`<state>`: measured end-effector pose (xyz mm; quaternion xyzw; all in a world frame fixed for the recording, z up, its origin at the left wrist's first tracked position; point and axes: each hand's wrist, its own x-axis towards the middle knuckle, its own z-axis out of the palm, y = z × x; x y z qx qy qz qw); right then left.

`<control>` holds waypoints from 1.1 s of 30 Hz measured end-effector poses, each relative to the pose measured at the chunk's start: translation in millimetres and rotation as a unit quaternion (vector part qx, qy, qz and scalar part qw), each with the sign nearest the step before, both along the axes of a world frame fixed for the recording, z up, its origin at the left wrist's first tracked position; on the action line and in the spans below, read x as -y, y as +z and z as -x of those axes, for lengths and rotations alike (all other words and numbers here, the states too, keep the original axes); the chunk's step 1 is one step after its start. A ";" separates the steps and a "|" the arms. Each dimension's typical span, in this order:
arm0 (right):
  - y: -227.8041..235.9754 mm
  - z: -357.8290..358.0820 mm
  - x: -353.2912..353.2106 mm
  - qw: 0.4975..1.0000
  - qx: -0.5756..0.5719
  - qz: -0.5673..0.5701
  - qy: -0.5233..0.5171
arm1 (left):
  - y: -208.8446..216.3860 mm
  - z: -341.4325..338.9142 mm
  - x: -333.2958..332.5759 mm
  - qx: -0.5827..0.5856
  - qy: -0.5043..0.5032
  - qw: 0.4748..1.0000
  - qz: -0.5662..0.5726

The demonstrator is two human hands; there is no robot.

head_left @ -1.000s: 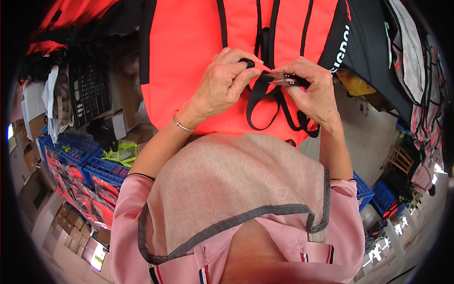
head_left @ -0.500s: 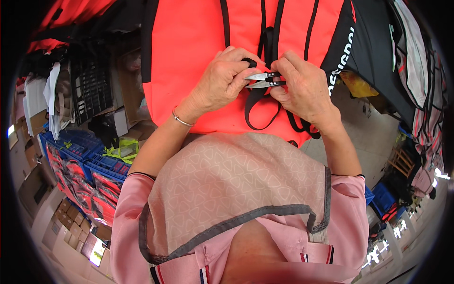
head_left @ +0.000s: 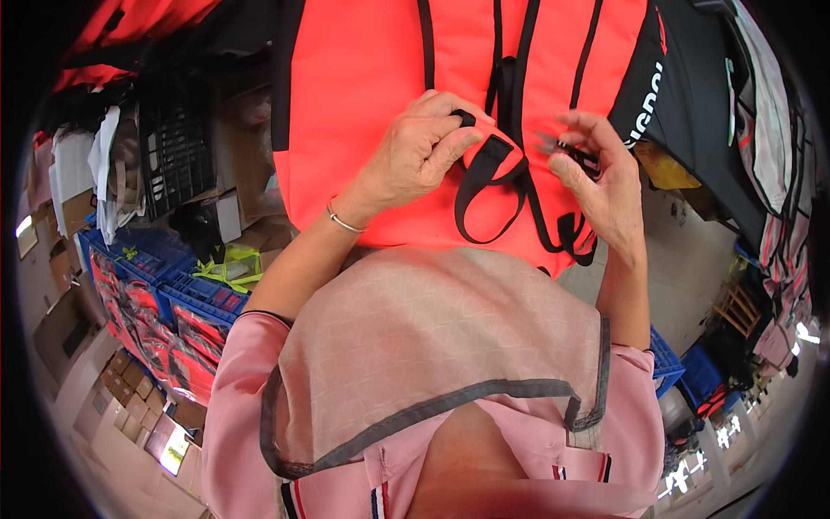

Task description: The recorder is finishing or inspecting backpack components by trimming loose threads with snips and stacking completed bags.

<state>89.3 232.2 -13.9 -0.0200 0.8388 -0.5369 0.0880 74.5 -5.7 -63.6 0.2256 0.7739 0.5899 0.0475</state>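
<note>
An orange-red backpack [head_left: 350, 78] with black trim lies before me, its shoulder straps running away toward the top. My left hand [head_left: 419, 151] is closed, pinching a piece of black webbing strap [head_left: 464, 118] between thumb and fingers. Beside it, a loop of the same black webbing hangs over the lower part of the bag. Off to the right, my right hand [head_left: 605, 177] holds small thread snips [head_left: 577, 154]; the blades point left, away from the strap. Motion blurs its fingertips and the blades somewhat.
On the left stand blue crates [head_left: 203, 298] with plastic-wrapped red goods, and a black slatted crate [head_left: 177, 164]. Black fabric [head_left: 700, 95] and grey striped pieces hang at the right. Another blue crate [head_left: 664, 362] sits near my right elbow.
My right hand has drawn the snips away to the right from the webbing by my left hand. The left hand keeps its pinch, and the view has shifted slightly.
</note>
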 end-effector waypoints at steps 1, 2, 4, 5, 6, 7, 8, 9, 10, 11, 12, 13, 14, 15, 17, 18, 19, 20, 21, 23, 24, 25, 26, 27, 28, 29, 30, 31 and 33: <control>-0.7 -1.9 -0.5 0.997 0.054 0.063 -0.003 | -2.1 -0.7 -0.6 0.001 0.000 1.000 0.000; -2.9 -1.7 -1.3 0.996 0.060 0.051 0.031 | -6.0 -1.4 -0.6 -0.005 0.002 1.000 -0.004; -5.2 0.2 2.6 0.997 0.053 0.031 0.041 | -7.6 -1.9 -0.2 -0.010 0.002 1.000 -0.008; -6.5 1.3 4.5 0.998 0.045 0.010 0.051 | -6.7 -1.6 0.5 -0.006 -0.002 1.000 -0.006; -8.3 2.0 4.7 0.998 0.037 -0.001 0.056 | -5.9 -1.4 1.1 -0.002 -0.006 1.000 -0.003; -9.6 2.3 5.3 0.998 0.038 -0.001 0.055 | -4.9 -1.7 2.6 -0.002 -0.006 1.000 -0.003; -10.7 2.4 5.8 0.998 0.029 -0.005 0.059 | -3.9 -1.9 4.0 0.016 -0.018 1.000 0.001; -11.2 2.4 6.3 0.998 0.020 -0.009 0.062 | -3.0 -1.9 4.7 0.034 -0.029 0.999 0.004; -9.9 2.7 7.0 0.998 0.021 -0.009 0.062 | -2.2 -2.0 4.6 0.035 -0.029 0.999 0.004; -7.2 3.6 7.6 0.998 0.031 0.004 0.061 | -1.4 -2.0 4.3 0.032 -0.028 0.999 0.004; -5.8 3.9 7.9 0.997 0.041 0.017 0.059 | -1.2 -2.1 4.1 0.029 -0.028 0.999 0.003; -6.0 3.8 7.7 0.997 0.042 0.017 0.059 | -1.3 -2.3 3.9 0.030 -0.028 0.999 0.003; -6.2 3.6 7.5 0.996 0.060 0.040 0.048 | -1.7 -2.4 3.8 0.035 -0.027 0.999 0.001; -6.3 3.4 7.3 0.994 0.078 0.062 0.036 | -1.8 -2.6 3.6 0.039 -0.027 0.999 -0.001; -5.2 4.2 7.2 0.994 0.079 0.056 0.040 | -1.9 -2.2 3.1 0.033 -0.025 0.999 0.000; -4.8 4.4 7.2 0.995 0.079 0.051 0.045 | -1.9 -2.1 3.0 0.025 -0.023 0.999 0.003; -5.3 4.8 6.3 0.995 0.079 0.051 0.044 | -1.9 -2.4 3.2 0.026 -0.023 0.999 0.003; -6.5 6.4 4.5 0.993 0.088 0.057 0.050 | -2.1 -2.5 3.7 0.017 -0.030 0.999 0.004; -7.8 8.1 2.5 0.992 0.096 0.064 0.056 | -2.2 -2.5 4.0 0.008 -0.038 0.999 0.005; -11.6 12.6 -2.1 0.988 0.117 0.080 0.057 | -2.5 -1.4 3.6 0.003 -0.041 0.999 0.002; -13.7 14.1 -4.2 0.984 0.137 0.096 0.057 | -2.6 -0.9 3.2 -0.003 -0.043 0.999 -0.001; -16.3 14.0 -5.8 0.984 0.137 0.096 0.057 | -3.8 -1.5 2.3 -0.003 -0.043 0.999 -0.001; -19.5 13.3 -7.2 0.983 0.133 0.119 0.040 | -6.1 -2.7 0.7 0.028 -0.031 0.998 -0.036; -20.8 13.0 -7.9 0.981 0.128 0.142 0.024 | -7.2 -3.1 -0.2 0.060 -0.019 0.996 -0.070; -19.4 12.2 -6.0 0.981 0.128 0.143 0.024 | -6.5 -2.1 0.5 0.060 -0.019 0.996 -0.070; -16.3 11.0 -2.6 0.984 0.119 0.127 0.028 | -4.7 -0.2 1.9 0.058 -0.031 0.996 -0.055; -14.6 10.3 -1.0 0.987 0.110 0.111 0.032 | -3.7 1.0 2.2 0.056 -0.043 0.997 -0.041; -14.7 10.2 -1.6 0.987 0.109 0.110 0.032 | -4.3 0.2 1.1 0.055 -0.043 0.997 -0.041; -15.2 10.0 -3.3 0.996 0.065 0.058 0.016 | -6.3 -1.8 -4.0 0.070 0.003 0.996 -0.055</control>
